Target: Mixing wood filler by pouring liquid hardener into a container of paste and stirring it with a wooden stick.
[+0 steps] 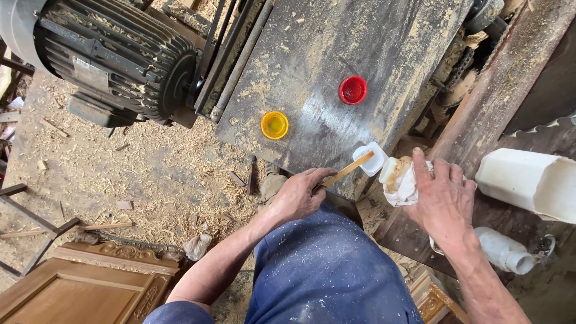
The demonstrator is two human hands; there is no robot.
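Wooden stick (349, 170) pinched in left hand (298, 195); right hand (443, 201) clasps a rag-wrapped bottle (399, 179)

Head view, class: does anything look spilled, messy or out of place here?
Yes. Sawdust litters the floor and the metal table. Two loose caps, yellow and red, lie on it, and the white bottle looks smeared brown.

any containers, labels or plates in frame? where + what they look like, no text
Small white tub: table edge, squarish, by the stick in the left hand.
White jar: under the right hand, glue-smeared.
White bottle: lower right, lying down.
Grey plate: on the motor, rectangular.
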